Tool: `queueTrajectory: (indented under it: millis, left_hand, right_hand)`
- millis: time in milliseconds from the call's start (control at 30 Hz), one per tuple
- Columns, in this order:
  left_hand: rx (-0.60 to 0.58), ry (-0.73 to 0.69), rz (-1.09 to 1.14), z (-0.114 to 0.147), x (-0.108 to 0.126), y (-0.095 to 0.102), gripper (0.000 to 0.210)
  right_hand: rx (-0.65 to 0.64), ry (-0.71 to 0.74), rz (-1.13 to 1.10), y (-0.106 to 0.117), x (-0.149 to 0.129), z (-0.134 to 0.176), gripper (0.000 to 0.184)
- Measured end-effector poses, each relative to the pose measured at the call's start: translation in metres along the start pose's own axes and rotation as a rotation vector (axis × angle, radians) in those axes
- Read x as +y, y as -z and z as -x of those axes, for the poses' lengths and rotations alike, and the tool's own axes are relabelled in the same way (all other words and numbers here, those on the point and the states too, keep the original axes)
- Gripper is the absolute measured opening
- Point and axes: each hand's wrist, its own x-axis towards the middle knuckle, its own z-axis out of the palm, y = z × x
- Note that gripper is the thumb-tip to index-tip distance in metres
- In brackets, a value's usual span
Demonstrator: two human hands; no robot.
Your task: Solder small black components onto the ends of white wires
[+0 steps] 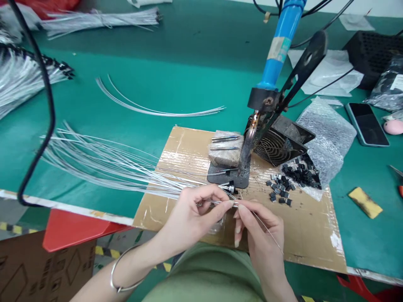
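Over the cardboard sheet, my left hand [198, 212] is closed in a pinch on a thin white wire. Its fingertips meet those of my right hand [262, 228], also pinched. A fine silvery wire [267, 230] runs through the right fingers and trails down across that hand. The tips cover whatever lies between them. Beyond my left hand, a spread of white wires [119, 167] reaches left, and small black-ended pieces [231, 186] lie just past the fingers. The soldering iron [250, 142] in its stand points down above both hands, touching neither.
Small black connectors [280, 188] lie on the cardboard [302, 235] at right, near bubble wrap [330, 134]. Behind the iron is a black fan [277, 142]. A phone [367, 123] and a scorched yellow sponge [365, 202] are farther right. A black cable [47, 96] hangs at left.
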Motion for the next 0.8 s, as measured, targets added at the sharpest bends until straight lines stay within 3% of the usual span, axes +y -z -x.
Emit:
queueTrajectory:
  millis: [400,800]
  left_hand:
    - [0.074,-0.211,-0.071,0.003,0.005,-0.007,0.019]
    - [0.011,-0.176,-0.105,0.005,0.003,-0.002,0.021]
  right_hand:
    - [-0.050,-0.008,-0.001,0.007,0.002,-0.003,0.016]
    - [-0.175,-0.107,-0.059,0.018,-0.001,-0.010,0.018]
